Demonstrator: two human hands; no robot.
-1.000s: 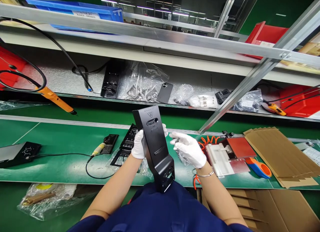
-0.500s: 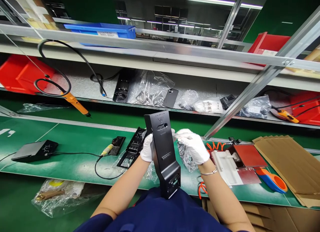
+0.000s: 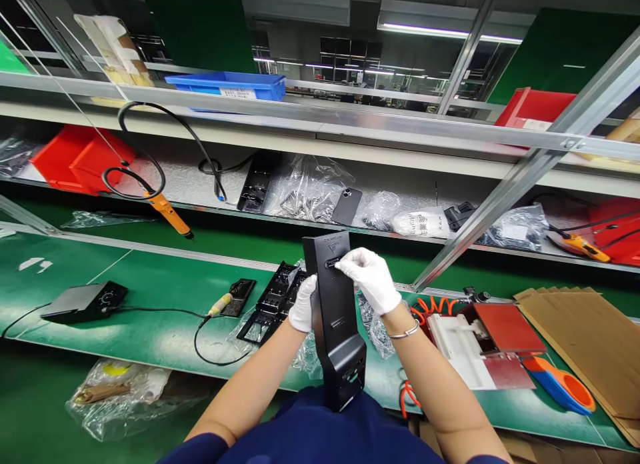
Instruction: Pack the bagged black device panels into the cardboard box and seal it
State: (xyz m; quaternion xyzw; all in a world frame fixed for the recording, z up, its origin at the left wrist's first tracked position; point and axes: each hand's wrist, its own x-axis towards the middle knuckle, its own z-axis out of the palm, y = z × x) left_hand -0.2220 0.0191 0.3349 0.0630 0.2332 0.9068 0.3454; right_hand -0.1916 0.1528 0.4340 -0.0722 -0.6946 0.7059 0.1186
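Note:
A long black plastic housing point(image 3: 336, 317) with a bent lower end stands tilted in front of my body, its printed face toward me. My left hand point(image 3: 303, 305), in a white glove, is closed on the housing's left edge. At the slot near the top of the housing, my gloved right hand point(image 3: 370, 277) has thumb and finger pinched together against the surface. Whatever lies between those fingertips is too small to make out. Behind the housing, several black plastic frames point(image 3: 273, 301) and clear plastic wrap point(image 3: 377, 327) lie on the green bench.
An orange electric screwdriver point(image 3: 170, 214) hangs at the left. A soldering iron point(image 3: 220, 305) rests on the bench. At the right are a red and white fixture point(image 3: 463, 351), an orange and blue holder point(image 3: 563, 384) and cardboard sheets point(image 3: 585, 351). A phone point(image 3: 347, 206) lies on the shelf.
My right hand has moved from behind the housing's right edge to the slot on its front face. The left hand keeps its hold. The camera view has shifted slightly.

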